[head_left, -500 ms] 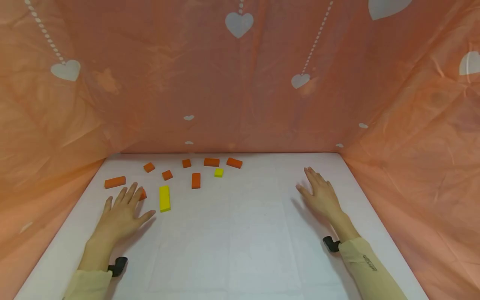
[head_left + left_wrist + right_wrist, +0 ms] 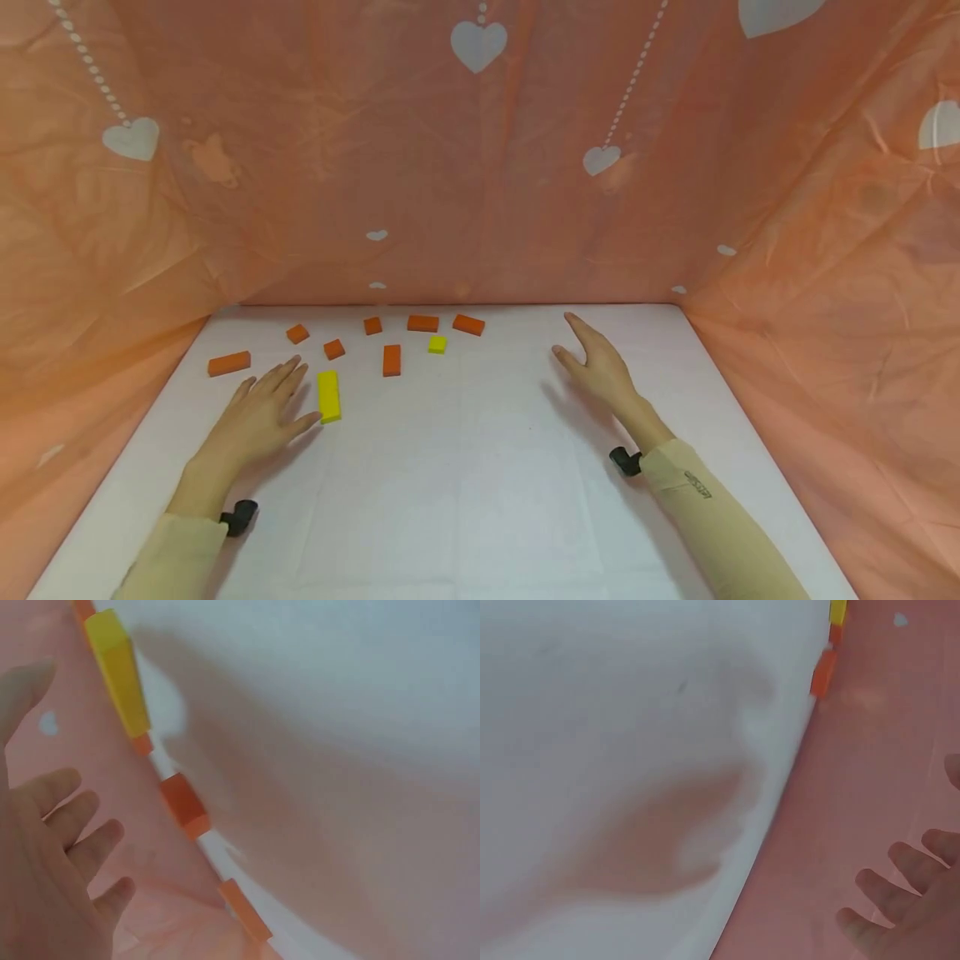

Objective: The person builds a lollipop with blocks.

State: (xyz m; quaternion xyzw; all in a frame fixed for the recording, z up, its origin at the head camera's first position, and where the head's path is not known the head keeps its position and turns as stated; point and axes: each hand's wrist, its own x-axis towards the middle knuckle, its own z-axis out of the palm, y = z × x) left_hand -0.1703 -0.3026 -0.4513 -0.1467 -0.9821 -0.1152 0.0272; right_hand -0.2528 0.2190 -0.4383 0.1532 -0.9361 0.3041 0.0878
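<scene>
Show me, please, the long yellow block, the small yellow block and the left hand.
Long yellow block [image 2: 328, 396]: head view, middle of its top face.
Small yellow block [image 2: 437, 343]: head view, its top face.
Left hand [image 2: 253, 421]: head view, back of the hand.

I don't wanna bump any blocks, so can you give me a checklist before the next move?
1. Left grip and right grip empty: ok, neither holds anything.
2. Left grip off the long yellow block: ok, the left wrist view shows a gap.
3. Small yellow block uncovered: ok.
4. All orange blocks visible in the head view: not ok, the left grip covers one seen a moment ago.
5. Left grip's exact height above the table: cannot tell.
</scene>
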